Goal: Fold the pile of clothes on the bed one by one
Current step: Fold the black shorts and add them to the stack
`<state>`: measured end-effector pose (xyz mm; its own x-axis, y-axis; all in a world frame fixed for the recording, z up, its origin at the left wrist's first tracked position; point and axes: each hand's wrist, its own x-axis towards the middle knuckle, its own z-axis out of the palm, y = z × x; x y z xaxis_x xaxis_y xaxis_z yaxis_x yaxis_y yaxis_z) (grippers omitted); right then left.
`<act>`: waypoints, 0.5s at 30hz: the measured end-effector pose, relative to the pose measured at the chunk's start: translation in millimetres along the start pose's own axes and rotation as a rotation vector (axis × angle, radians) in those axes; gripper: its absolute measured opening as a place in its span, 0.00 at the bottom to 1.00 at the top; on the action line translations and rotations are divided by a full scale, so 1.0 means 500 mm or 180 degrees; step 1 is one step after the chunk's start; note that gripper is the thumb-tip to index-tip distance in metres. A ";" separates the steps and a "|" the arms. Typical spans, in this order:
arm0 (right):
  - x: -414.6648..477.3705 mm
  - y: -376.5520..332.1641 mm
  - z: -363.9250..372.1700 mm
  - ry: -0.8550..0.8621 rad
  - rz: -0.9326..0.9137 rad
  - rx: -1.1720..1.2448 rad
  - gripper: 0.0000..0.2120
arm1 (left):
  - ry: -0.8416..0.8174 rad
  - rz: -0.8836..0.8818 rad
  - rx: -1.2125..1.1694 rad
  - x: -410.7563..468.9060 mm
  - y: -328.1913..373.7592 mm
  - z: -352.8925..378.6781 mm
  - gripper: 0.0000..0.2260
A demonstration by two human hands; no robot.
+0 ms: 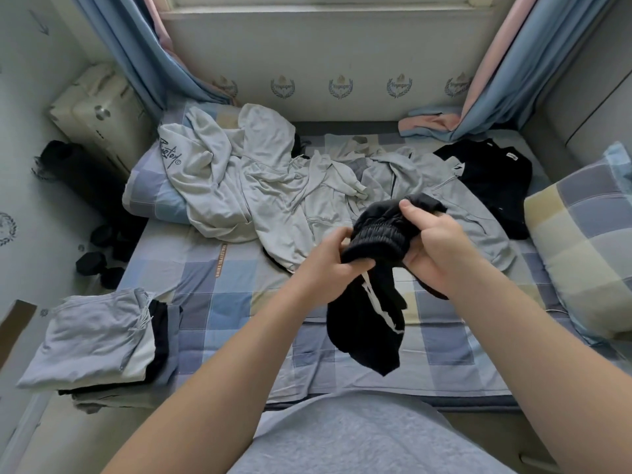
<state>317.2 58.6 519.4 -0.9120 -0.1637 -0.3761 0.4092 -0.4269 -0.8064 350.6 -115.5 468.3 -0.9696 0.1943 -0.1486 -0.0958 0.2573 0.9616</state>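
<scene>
Both hands (376, 254) grip the black shorts (369, 316) between them.

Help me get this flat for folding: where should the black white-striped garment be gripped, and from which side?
By the gathered elastic waistband, at its two outer ends, one hand from each side. It looks the firmest edge, and the black garment hangs below it, so pulling the ends apart should probably spread it. The left hand and right hand grip it bunched close together.

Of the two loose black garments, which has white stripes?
The black garment gripped by left hand and right hand, stripes hanging below; the black top lying at far right shows only a small white label.
</scene>
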 end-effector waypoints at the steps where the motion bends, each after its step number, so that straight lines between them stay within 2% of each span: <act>1: 0.004 -0.007 -0.007 0.0121 -0.0027 0.0027 0.14 | 0.0050 -0.0023 -0.0014 0.002 -0.001 -0.003 0.11; 4: 0.016 -0.023 -0.038 0.0486 0.0072 0.0076 0.13 | 0.0197 0.0039 0.0143 0.006 0.003 -0.023 0.09; 7: 0.028 -0.017 -0.071 0.0869 0.0193 -0.0279 0.10 | 0.0316 0.0061 0.0175 0.010 0.021 -0.046 0.14; 9: 0.027 -0.002 -0.086 0.1242 0.0015 -0.1119 0.21 | 0.0188 0.0017 0.0257 0.014 0.034 -0.065 0.13; 11: 0.011 0.007 -0.086 0.1365 -0.0736 -0.2157 0.32 | -0.0131 -0.0093 0.0435 0.015 0.051 -0.084 0.09; 13: -0.005 0.005 -0.066 0.0560 -0.1405 -0.2702 0.33 | -0.0473 -0.0225 0.0686 0.014 0.071 -0.099 0.07; 15: -0.009 -0.001 -0.036 -0.0446 -0.1371 -0.3018 0.33 | -0.0752 -0.0306 0.1063 0.011 0.085 -0.109 0.06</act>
<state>321.5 75.8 513.3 -0.9562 -0.2907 0.0348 -0.1510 0.3879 -0.9093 328.8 -155.1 520.7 -0.8779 0.3561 -0.3202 -0.0674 0.5701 0.8188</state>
